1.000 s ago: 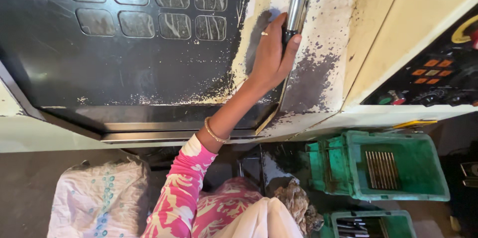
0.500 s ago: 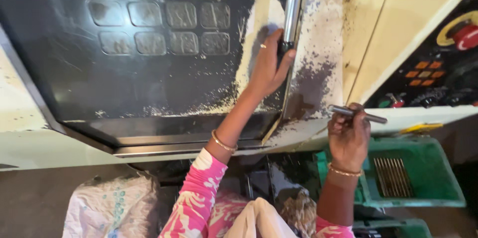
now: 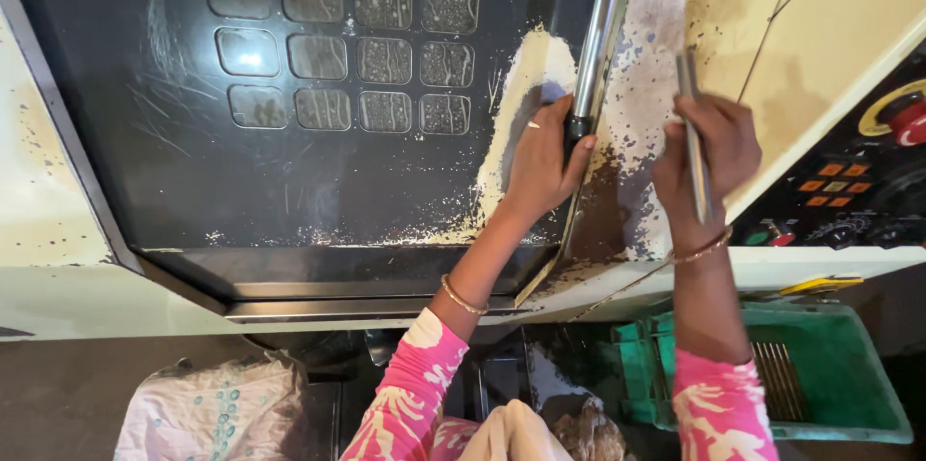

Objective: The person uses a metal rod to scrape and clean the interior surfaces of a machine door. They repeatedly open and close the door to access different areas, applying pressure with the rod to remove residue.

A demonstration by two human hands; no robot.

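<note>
From the head camera I look down on a big machine door (image 3: 289, 181) — dark, scratched, its paint flaked off to white along the right edge. My left hand (image 3: 540, 167) is on the door's metal handle (image 3: 598, 46), a shiny bar that runs nearly upright and leans a little to the right at its top. My fingers are curled around the bar's lower end, thumb on the right side of it, a ring showing on one finger and a bangle on the wrist.

My right hand (image 3: 704, 167) is raised in front of the cream panel (image 3: 772, 27) just right of the door. It is closed around a thin metal rod (image 3: 693, 123). The rod's long axis stands almost vertical: its upper end pokes out above my fingers and points up toward the top of the panel, and its lower end runs down across my palm toward the wrist. The rod is near the handle but apart from it.

To the right sits a black control board (image 3: 849, 181) with orange buttons and a red knob. Below my right arm is a green crate (image 3: 849, 393) with more metal rods lying inside — and at lower left, a white sack (image 3: 212, 413).
</note>
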